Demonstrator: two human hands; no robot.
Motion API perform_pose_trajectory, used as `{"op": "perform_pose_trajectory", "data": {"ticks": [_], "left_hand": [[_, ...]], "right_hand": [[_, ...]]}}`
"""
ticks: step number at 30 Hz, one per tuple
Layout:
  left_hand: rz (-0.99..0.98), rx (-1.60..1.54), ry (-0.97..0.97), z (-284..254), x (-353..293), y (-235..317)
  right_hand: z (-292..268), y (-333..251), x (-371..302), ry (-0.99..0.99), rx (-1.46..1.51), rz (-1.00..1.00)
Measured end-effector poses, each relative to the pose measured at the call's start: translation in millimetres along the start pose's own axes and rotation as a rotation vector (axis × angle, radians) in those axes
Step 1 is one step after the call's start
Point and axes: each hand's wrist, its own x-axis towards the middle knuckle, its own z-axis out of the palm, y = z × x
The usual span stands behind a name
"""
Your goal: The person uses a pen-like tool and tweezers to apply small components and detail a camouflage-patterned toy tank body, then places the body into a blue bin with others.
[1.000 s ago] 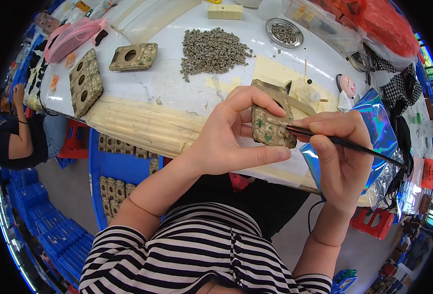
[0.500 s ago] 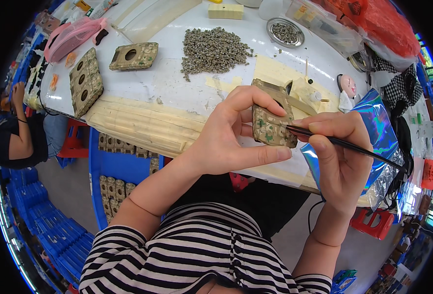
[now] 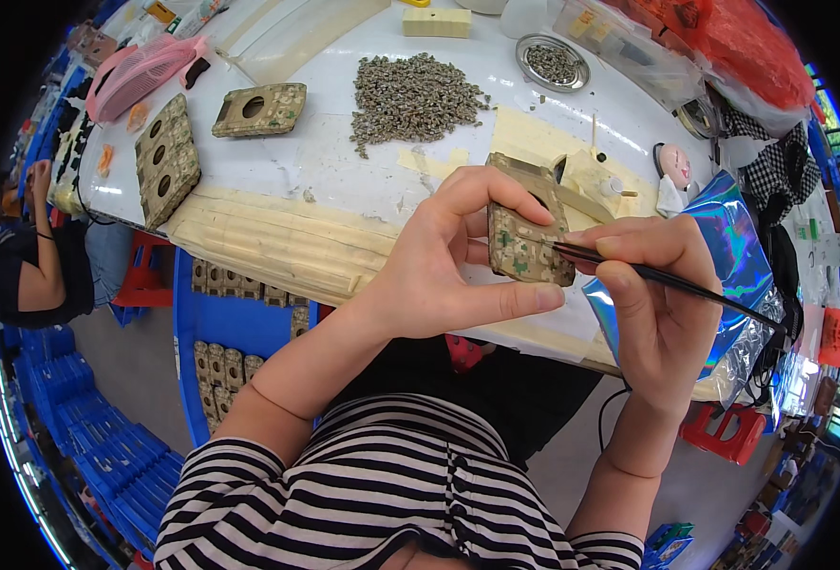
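Pile of grey parts: a heap of small pieces (image 3: 410,100) on the white table (image 3: 334,176); the landmark for every place below.
Camouflage shell: held up in the air (image 3: 519,249), nearer the person than the pile and to its right.
Shell's long axis: runs roughly away from the person, the far end leaning slightly left; the end with the round hole points away, the unholed end toward the person, patterned face upward.
Left hand: clamped on the shell (image 3: 429,261), right of and nearer than the pile; the index finger bends over the face beside the hole, other fingers sit behind. The thumb lies along the near edge, contact unclear. Probably held so to steady the shell and leave the near half exposed.
Right hand: thumb and fingers pinched together on a slim black tool (image 3: 671,285), farther right of the pile.
Black tool: probably tweezers (image 3: 667,275); its tip meets the shell's face at the right, its shank slanting off rightward. The low, pen-like grip likely serves fine control.
Metal dish: right of the pile (image 3: 583,84), holding similar bits, perhaps a smaller supply within reach.
Second shell: left of the pile (image 3: 289,112), lying flat, hole upward.
Three-holed piece: farther left of the pile (image 3: 179,160), perhaps set aside to leave working room.
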Motion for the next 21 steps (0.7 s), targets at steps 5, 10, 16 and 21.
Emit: {"op": "perform_pose_trajectory", "data": {"ticks": [5, 10, 16, 21], "left_hand": [[0.000, 0.010, -0.004, 0.3, 0.2, 1.2], [0.008, 0.020, -0.004, 0.1, 0.4, 1.2], [0.004, 0.032, -0.003, -0.7, 0.3, 0.6], [0.001, 0.017, 0.003, -0.6, -0.4, 0.0]], "right_hand": [[-0.6, 0.1, -0.3, 0.004, -0.002, -0.002], [-1.3, 0.6, -0.6, 0.005, 0.007, 0.002], [-0.4, 0.1, -0.8, 0.011, 0.009, 0.007], [0.2, 0.6, -1.1, 0.009, -0.004, -0.008]]}}
